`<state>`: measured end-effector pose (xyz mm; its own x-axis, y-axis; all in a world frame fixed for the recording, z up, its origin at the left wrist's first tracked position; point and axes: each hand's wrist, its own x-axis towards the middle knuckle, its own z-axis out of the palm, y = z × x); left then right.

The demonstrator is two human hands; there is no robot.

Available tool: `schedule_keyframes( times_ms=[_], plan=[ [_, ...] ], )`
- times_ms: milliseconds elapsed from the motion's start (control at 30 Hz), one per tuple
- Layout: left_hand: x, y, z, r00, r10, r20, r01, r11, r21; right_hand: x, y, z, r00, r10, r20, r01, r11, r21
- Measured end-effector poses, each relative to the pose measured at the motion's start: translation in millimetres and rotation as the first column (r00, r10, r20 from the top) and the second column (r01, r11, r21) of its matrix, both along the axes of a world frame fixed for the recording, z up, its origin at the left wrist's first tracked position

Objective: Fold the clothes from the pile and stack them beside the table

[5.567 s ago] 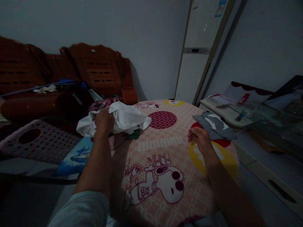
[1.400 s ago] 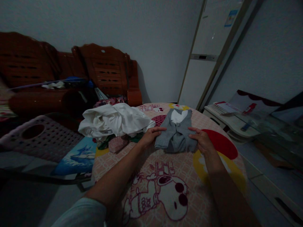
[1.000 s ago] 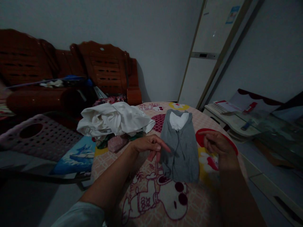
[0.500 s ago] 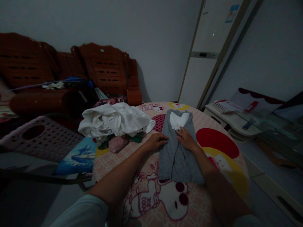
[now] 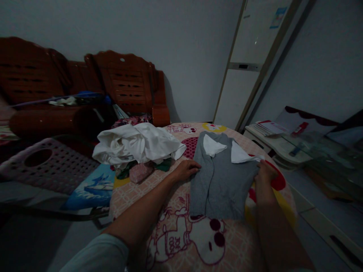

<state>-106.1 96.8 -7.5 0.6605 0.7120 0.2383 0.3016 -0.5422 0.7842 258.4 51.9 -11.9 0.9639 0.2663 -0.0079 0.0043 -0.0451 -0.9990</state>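
A grey knitted cardigan (image 5: 227,185) with a white collar lies on the round table, its right front panel pulled out to the right. My right hand (image 5: 263,174) is closed on that panel's outer edge, near the tip of a white collar flap (image 5: 244,153). At the cardigan's left edge rests my left hand (image 5: 185,170), fingers slightly bent and apart, touching the knit without gripping it. A crumpled white cloth (image 5: 138,141) sits on a heap of other clothes to the left, with a pink piece (image 5: 141,172) showing underneath.
A patterned cloth (image 5: 181,236) covers the table. Left of it stand a pale woven plastic chair (image 5: 56,166) and a blue printed bag or cushion (image 5: 95,189). Wooden seats (image 5: 124,83) line the wall. A low cabinet with papers (image 5: 269,130) is at the right.
My right hand has moved right from the cardigan's middle, drawing its right panel and collar flap outward, so the garment is wider. My left hand stays at the left edge.
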Motion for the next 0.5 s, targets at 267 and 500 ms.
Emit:
schedule_keyframes(
  times_ms=[267,500],
  plan=[
    [26,-1,18.4,0.998,0.067,-0.012,-0.064,0.984,0.169,2,1,-13.3,0.991,0.054,0.126,-0.033,0.986,-0.165],
    [100,6,27.7,0.930,0.112,-0.350,-0.013,0.962,0.273,10,-4,-20.3,0.959,0.122,0.256,-0.050,0.961,-0.271]
  ],
)
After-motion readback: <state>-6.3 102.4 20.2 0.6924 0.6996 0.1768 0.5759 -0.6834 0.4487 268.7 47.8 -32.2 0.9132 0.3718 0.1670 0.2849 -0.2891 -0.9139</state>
